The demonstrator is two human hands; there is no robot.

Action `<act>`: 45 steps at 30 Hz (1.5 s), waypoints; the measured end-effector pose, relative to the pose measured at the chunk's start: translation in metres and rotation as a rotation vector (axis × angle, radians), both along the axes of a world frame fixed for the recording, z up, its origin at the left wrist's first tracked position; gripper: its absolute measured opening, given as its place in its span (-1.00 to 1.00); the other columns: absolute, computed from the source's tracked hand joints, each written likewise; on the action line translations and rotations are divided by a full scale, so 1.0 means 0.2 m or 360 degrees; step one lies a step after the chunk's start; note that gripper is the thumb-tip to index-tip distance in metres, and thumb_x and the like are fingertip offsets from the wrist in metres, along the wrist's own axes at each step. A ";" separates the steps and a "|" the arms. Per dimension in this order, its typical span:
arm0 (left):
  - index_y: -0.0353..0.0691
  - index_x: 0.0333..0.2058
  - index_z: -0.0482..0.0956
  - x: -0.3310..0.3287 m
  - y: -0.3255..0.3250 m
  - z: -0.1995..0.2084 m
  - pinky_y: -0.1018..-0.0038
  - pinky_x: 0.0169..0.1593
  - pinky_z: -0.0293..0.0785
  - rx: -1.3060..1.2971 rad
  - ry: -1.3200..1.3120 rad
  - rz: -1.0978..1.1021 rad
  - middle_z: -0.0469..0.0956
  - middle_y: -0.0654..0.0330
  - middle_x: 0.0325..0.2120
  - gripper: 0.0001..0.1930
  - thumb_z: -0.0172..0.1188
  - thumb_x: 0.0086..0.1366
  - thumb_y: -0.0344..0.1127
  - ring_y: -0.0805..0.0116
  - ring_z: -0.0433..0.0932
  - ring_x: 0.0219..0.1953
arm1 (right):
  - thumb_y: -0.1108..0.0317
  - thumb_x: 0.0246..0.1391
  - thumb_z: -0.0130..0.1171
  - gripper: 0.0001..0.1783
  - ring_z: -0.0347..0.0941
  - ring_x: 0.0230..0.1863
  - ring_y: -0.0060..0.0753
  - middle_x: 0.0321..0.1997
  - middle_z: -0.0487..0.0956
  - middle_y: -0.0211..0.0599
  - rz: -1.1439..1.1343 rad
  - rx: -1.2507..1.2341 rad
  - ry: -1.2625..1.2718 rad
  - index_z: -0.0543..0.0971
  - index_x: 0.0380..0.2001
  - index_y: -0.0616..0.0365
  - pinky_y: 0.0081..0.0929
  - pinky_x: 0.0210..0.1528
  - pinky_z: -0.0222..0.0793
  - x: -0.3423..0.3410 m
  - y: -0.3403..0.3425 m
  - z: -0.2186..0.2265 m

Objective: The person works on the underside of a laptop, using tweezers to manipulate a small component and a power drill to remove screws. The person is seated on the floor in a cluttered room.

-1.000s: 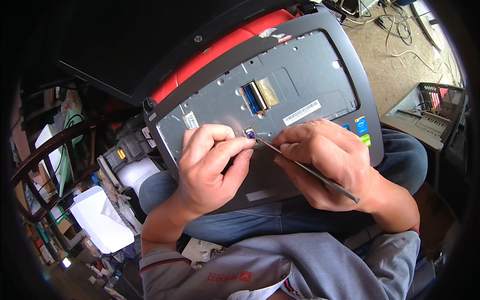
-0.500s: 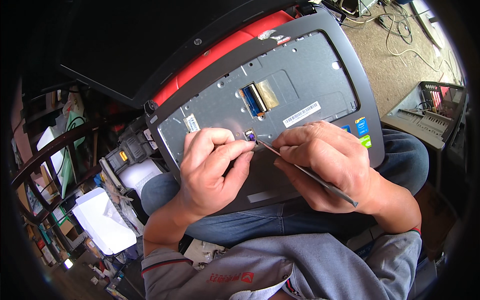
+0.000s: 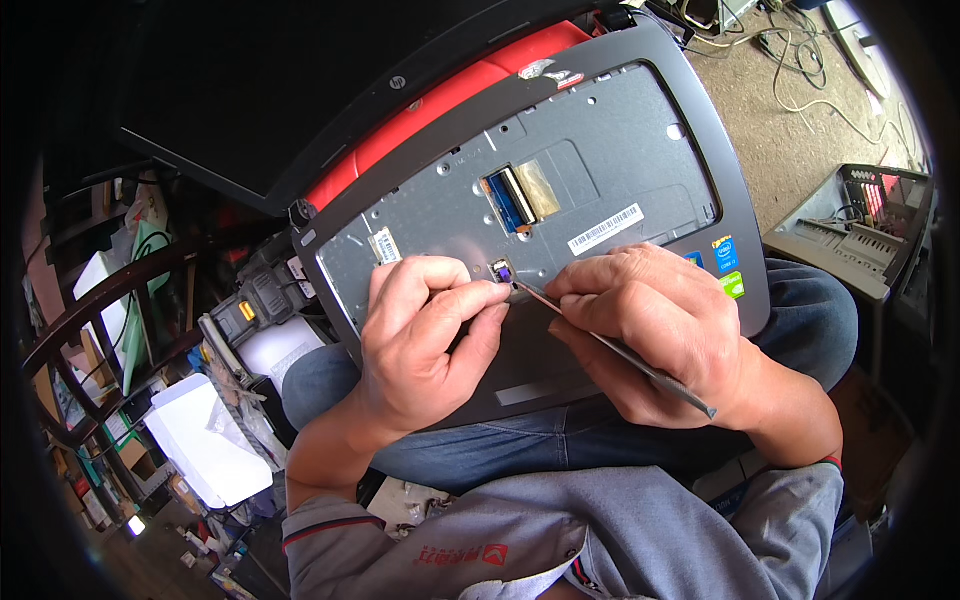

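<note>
Left hand [image 3: 425,345]: fingers curled, thumb and index finger nearly together, index fingertip beside the small opening; I cannot tell whether anything is pinched.
Right hand [image 3: 665,325]: closed in a pen-like grip around a thin metal tool [image 3: 640,362].
Tool: slants across the near half of the laptop base [image 3: 540,350], tip just beside the small opening, rear end sticking out below the right hand.
Small opening: cut in the grey metal plate [image 3: 640,130] close to its near edge, with a purple tab [image 3: 503,273] inside.
Laptop base: lies tilted across the person's jeans [image 3: 480,455], far edge beside a red surface [image 3: 450,100].
Wide opening: near the plate's middle, showing a blue strip [image 3: 513,203].
Barcode label [image 3: 606,229]: on the plate, between the wide opening and the right hand.
Coloured stickers [image 3: 728,262]: by the base's near right corner.
Floor: pale cables [image 3: 800,70] beyond the base's right edge.
</note>
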State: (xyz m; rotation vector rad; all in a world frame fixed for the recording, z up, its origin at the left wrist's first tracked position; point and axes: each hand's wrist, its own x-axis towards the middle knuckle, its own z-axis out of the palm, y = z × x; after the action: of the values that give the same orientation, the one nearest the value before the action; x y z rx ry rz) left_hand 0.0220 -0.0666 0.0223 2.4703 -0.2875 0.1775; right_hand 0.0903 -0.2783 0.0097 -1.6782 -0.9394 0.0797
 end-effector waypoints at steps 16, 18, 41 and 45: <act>-0.20 -0.34 0.62 0.00 -0.01 0.00 0.46 -0.25 0.31 0.0040 0.0044 0.0088 0.49 0.25 -0.43 -0.75 0.41 -0.06 -0.49 0.33 0.47 -0.38 | 0.62 -0.20 0.33 -0.78 0.55 -0.42 -0.12 -0.36 0.58 -0.11 -0.0072 0.0036 -0.0058 0.50 -0.43 0.29 -0.36 -0.37 0.46 0.00 0.02 -0.01; -0.18 -0.36 0.60 0.00 -0.01 0.00 0.44 -0.22 0.30 0.0059 0.0060 0.0154 0.49 0.25 -0.43 -0.75 0.42 -0.06 -0.47 0.32 0.47 -0.36 | 0.62 -0.20 0.33 -0.78 0.55 -0.42 -0.13 -0.36 0.58 -0.12 -0.0070 0.0038 -0.0062 0.50 -0.43 0.29 -0.36 -0.37 0.46 0.00 0.02 -0.01; -0.22 -0.39 0.58 0.02 -0.02 0.01 0.43 -0.19 0.37 0.0129 0.0031 0.0134 0.49 0.13 -0.37 -0.78 0.36 -0.07 -0.53 0.23 0.45 -0.30 | 0.66 -0.18 0.34 -0.78 0.61 -0.35 -0.20 -0.34 0.61 -0.11 0.0006 -0.0055 0.0147 0.48 -0.49 0.25 -0.43 -0.34 0.50 0.02 -0.01 0.03; -0.23 -0.38 0.59 0.02 -0.02 0.01 0.43 -0.18 0.37 0.0135 0.0034 0.0132 0.49 0.14 -0.38 -0.78 0.37 -0.07 -0.53 0.23 0.45 -0.30 | 0.65 -0.18 0.35 -0.78 0.61 -0.34 -0.19 -0.32 0.62 -0.11 0.0014 -0.0068 0.0167 0.50 -0.48 0.26 -0.43 -0.32 0.50 0.02 -0.01 0.03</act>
State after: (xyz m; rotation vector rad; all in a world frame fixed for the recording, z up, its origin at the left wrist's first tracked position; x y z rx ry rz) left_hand 0.0263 -0.0708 0.0250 2.5686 -0.1871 0.1775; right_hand 0.0951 -0.2811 0.0161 -1.6927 -0.8716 0.1931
